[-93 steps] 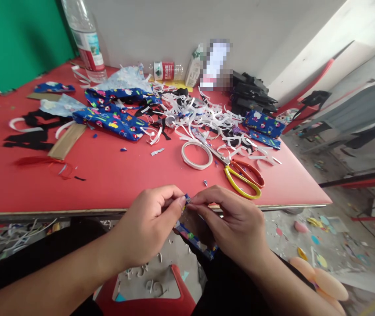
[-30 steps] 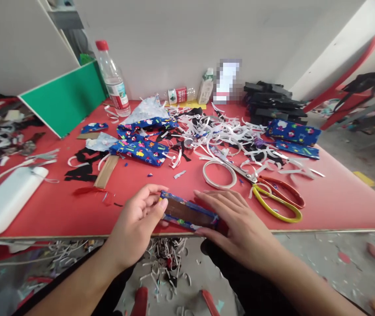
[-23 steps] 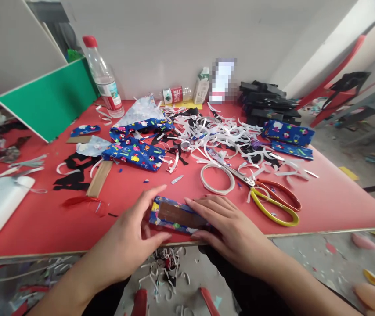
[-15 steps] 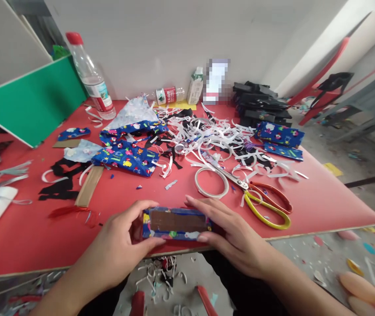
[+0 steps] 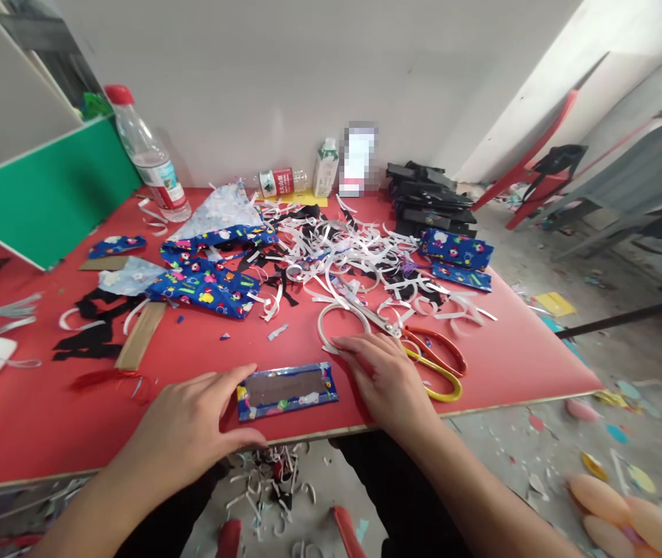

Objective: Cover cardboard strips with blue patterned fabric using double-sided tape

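Note:
A flat cardboard piece edged in blue cartoon-print material (image 5: 287, 390) lies near the table's front edge, its brown middle showing. At its left end is my left hand (image 5: 200, 411), thumb and index finger spread apart around the corner; whether the skin touches it I cannot tell. My right hand (image 5: 387, 380) is off the piece, to its right, with fingers stretched out over the near rim of a white tape ring (image 5: 320, 329). Contact with the ring is unclear. Scissors with red and yellow handles (image 5: 436, 384) lie just right of that hand.
White strips (image 5: 360, 252) and black scraps are heaped mid-table. Blue printed sheet (image 5: 208, 287) lies left, beside a cardboard strip (image 5: 140, 337). A bottle (image 5: 160, 174), a carton (image 5: 326, 169) and black folded pieces (image 5: 424, 194) stand at the back. Blue wrapped pieces (image 5: 456, 252) lie right.
My right hand has let go of the cardboard piece and moved up and right to the tape ring. My left hand's grip has loosened, and the piece now rests on the table. The view has shifted.

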The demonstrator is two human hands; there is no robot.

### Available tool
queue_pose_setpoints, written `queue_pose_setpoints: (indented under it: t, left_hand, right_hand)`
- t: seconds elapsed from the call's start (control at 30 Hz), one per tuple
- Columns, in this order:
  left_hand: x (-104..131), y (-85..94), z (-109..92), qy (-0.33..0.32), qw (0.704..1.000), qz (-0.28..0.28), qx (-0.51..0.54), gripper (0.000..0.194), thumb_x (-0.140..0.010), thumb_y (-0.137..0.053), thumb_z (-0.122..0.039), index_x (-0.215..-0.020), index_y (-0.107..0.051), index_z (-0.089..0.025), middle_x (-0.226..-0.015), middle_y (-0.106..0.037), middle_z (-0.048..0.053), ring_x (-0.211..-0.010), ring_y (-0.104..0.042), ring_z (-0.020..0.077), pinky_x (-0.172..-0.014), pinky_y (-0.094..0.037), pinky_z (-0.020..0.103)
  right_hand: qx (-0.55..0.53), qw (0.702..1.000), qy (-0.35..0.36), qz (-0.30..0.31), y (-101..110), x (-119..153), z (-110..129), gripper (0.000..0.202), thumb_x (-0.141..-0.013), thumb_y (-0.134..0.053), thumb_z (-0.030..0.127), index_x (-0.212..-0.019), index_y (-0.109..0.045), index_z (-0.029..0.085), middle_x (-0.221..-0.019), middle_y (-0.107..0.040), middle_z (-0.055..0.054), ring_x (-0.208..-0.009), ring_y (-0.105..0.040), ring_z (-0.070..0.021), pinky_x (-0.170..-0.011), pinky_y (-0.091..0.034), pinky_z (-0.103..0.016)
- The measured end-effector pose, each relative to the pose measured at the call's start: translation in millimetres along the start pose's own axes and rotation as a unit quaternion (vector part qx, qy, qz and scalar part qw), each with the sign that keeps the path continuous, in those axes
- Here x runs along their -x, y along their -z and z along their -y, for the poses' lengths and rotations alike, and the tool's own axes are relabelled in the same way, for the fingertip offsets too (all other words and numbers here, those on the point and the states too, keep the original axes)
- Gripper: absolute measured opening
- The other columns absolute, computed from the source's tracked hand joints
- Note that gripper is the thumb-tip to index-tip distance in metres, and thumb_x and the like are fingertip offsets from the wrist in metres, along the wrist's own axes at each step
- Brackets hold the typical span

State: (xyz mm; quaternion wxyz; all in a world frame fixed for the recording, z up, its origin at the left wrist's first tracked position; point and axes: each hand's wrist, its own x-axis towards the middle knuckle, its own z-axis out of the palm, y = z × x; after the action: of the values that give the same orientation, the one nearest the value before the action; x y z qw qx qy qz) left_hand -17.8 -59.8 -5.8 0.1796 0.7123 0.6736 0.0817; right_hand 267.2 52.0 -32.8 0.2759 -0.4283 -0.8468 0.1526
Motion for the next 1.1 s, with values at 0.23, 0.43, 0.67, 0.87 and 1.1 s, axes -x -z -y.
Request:
queue_pose_setpoints:
  t: [0.23, 0.43, 0.67, 0.87, 1.1]
  left_hand:
    - [-9.1, 26.5, -19.2, 0.049, 0.994, 0.067, 0.069, 0.061, -0.097, -0.063, -0.054, -0.149, -0.061, -0.023, -0.076, -0.069, 0.000, -0.067, -0.067, 0.0188, -0.059, -0.045, 0.026]
    - [-4.8, 44.2, -6.0, 0.090, 0.993, -0.076, 0.020, 0.035, -0.103, -0.053, -0.046, -0.120, -0.071, -0.022, -0.084, -0.075, 0.003, -0.073, -0.070, 0.0206, -0.068, -0.049, 0.030]
    - [43.1, 79.9, 68.6, 0.046, 0.978, -0.043, -0.199, 0.031, -0.090, -0.050, -0.019, -0.112, -0.072, -0.024, -0.110, -0.073, 0.010, -0.104, -0.068, 0.0322, -0.082, -0.051, 0.041]
    - [35.1, 70.7, 68.6, 0.004, 0.971, -0.035, -0.236, 0.022, -0.095, -0.045, -0.021, -0.082, -0.063, -0.022, -0.087, -0.066, 0.010, -0.087, -0.062, 0.0309, -0.075, -0.049, 0.043]
    - [36.8, 69.9, 51.9, 0.027, 0.985, -0.130, -0.114, 0.013, -0.098, -0.051, -0.023, -0.095, -0.064, -0.021, -0.095, -0.073, 0.007, -0.085, -0.070, 0.0229, -0.076, -0.054, 0.036]
  right_hand:
    - [0.031, 0.999, -0.015, -0.016, 2.7, -3.3, -6.5, 0.024, -0.106, -0.053, 0.025, -0.110, -0.076, 0.025, -0.098, -0.080, -0.005, -0.091, -0.069, -0.0272, -0.082, -0.045, -0.041]
    - [0.034, 0.998, 0.000, -0.061, -2.0, -8.4, -2.0, 0.026, -0.107, -0.053, 0.034, -0.113, -0.076, 0.023, -0.103, -0.080, -0.008, -0.094, -0.068, -0.0292, -0.085, -0.044, -0.044]
    - [0.025, 0.997, 0.016, -0.073, -4.9, -8.5, 5.9, 0.025, -0.105, -0.057, 0.036, -0.112, -0.077, 0.022, -0.103, -0.080, -0.007, -0.094, -0.068, -0.0298, -0.084, -0.044, -0.044]
    - [0.015, 0.997, 0.019, -0.070, -8.6, -8.9, 15.4, 0.026, -0.104, -0.061, 0.037, -0.115, -0.078, 0.021, -0.105, -0.081, -0.008, -0.093, -0.067, -0.0306, -0.084, -0.045, -0.046]
    - [-0.036, 0.994, 0.061, -0.078, -7.8, -10.0, 35.3, 0.030, -0.106, -0.057, 0.037, -0.127, -0.073, 0.021, -0.112, -0.078, -0.011, -0.098, -0.068, -0.0302, -0.088, -0.052, -0.049]
